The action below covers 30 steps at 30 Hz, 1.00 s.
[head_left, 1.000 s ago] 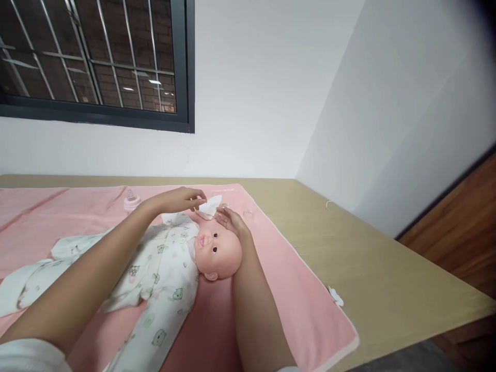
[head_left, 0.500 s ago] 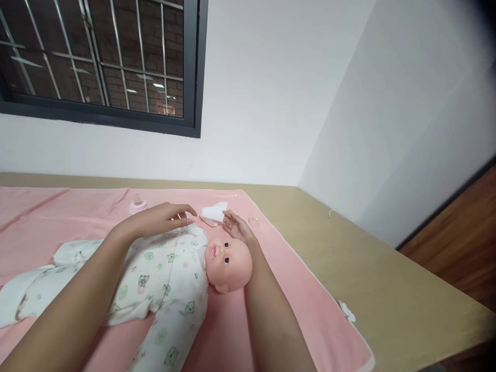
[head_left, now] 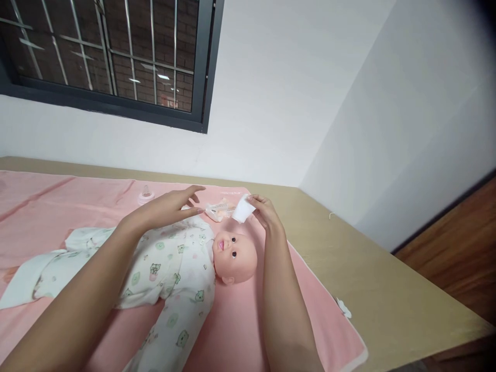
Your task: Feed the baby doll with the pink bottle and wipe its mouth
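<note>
A baby doll (head_left: 236, 258) in a white sleepsuit (head_left: 170, 253) with green animal prints lies on its back, head to the right. Beyond its head, my right hand (head_left: 265, 211) pinches a small white sheet (head_left: 244, 208), perhaps paper or tissue. My left hand (head_left: 178, 204) hovers over the doll's far shoulder, fingers apart, holding nothing. Between the two hands lies a clear, crinkled plastic packet (head_left: 219, 211) with something orange in or under it. My left forearm crosses over the doll's body and hides part of it.
The doll rests on a pink blanket (head_left: 232, 330) spread over a tan tabletop (head_left: 333, 248). A pink-collared bottle teat (head_left: 146, 195) stands near the far edge. A small white item (head_left: 343, 308) lies at the blanket's right edge. Behind are a white wall and a barred window (head_left: 116, 57).
My right hand has lifted the white sheet off the clear packet and carried it to the right. My left hand has stayed above the doll's shoulder. The camera view has shifted slightly.
</note>
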### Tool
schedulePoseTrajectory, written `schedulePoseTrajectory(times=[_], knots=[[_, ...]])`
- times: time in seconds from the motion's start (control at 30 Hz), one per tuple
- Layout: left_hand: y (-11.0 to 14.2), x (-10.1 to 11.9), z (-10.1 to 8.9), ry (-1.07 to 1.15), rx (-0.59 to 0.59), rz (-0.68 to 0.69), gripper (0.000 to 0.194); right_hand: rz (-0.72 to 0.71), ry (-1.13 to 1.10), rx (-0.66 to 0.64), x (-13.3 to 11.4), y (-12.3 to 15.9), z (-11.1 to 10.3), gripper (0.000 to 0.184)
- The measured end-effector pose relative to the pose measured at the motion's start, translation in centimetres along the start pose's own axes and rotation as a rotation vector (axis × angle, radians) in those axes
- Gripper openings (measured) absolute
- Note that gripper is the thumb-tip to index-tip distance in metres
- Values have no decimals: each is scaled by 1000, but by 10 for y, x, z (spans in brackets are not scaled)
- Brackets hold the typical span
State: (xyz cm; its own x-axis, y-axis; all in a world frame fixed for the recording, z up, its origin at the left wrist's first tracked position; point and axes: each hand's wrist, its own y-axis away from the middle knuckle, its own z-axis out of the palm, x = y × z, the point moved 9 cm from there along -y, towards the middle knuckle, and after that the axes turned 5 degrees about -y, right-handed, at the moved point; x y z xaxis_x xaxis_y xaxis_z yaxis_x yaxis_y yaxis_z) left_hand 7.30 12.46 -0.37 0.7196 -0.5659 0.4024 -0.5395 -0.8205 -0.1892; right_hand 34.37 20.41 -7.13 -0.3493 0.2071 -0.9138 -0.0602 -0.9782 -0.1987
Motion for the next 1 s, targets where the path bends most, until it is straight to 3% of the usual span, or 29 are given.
schedulePoseTrajectory(times=[0.17,0.3,0.53,0.67,0.83,1.0], knots=[[1,8,-10,60,154,47,68,-94,338,-121,-45,17,49,31],[2,18,-14,77,236,122,65,-168,544,-308,-64,39,97,26],[6,38,-16,123,203,215,65,-254,677,-568,-78,82,155,18],[7,41,-14,190,143,269,54,-311,704,-626,-86,96,167,18],[9,45,-15,325,86,328,30,-301,589,-646,-92,100,166,22],[16,47,-30,429,214,328,27,-279,470,-592,-92,93,160,35]])
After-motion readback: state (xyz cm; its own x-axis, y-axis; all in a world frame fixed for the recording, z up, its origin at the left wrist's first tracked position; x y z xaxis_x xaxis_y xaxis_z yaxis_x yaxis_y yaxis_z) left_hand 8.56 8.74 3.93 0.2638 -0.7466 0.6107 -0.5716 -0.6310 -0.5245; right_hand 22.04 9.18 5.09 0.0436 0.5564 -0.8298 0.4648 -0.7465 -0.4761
